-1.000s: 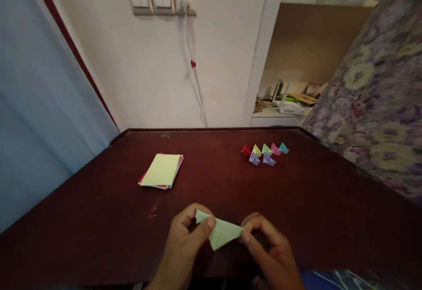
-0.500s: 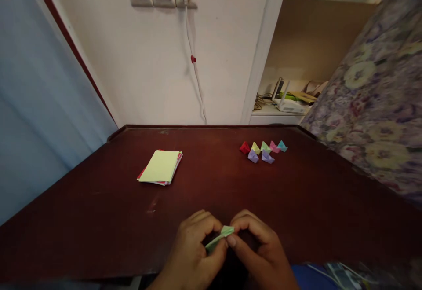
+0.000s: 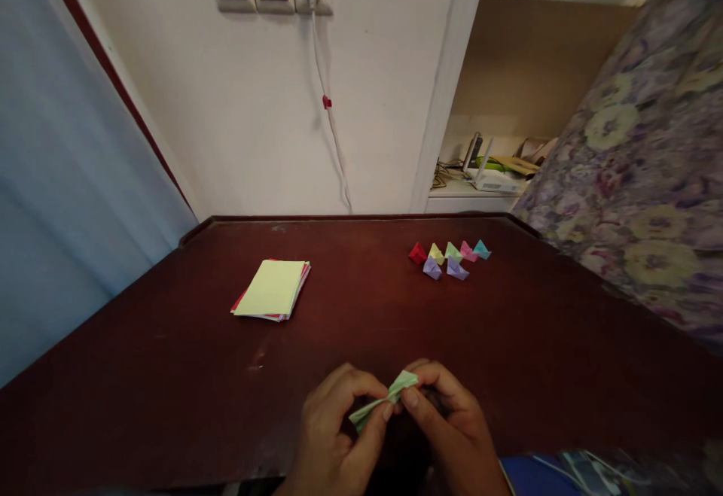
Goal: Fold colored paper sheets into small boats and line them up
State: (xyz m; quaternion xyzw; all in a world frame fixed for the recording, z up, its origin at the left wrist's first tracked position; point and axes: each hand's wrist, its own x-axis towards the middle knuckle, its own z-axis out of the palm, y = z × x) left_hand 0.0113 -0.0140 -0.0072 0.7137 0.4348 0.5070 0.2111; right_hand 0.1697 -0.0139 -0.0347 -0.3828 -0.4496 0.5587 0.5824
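A small folded piece of light green paper (image 3: 402, 383) is held between both hands above the front edge of the dark red table (image 3: 361, 315). My left hand (image 3: 342, 424) pinches its left part between thumb and fingers. On the other side, my right hand (image 3: 452, 421) grips the right end with thumb and index finger. Part of the paper is hidden behind the fingers. At the back right stand several small folded paper boats, among them a red one (image 3: 417, 254), a blue one (image 3: 482, 249) and a purple one (image 3: 457, 269).
A stack of coloured paper sheets (image 3: 271, 289), yellow on top, lies at the left. Behind the table is a wall with switches and a plugged-in white cable (image 3: 333, 131). A blue curtain (image 3: 84, 165) hangs left, a floral curtain (image 3: 615, 180) right. A white router (image 3: 494, 180) sits on a shelf.
The green paper has turned and shows more of its folded right end above the fingers. My right hand has shifted slightly in its grip. The view has moved a little.
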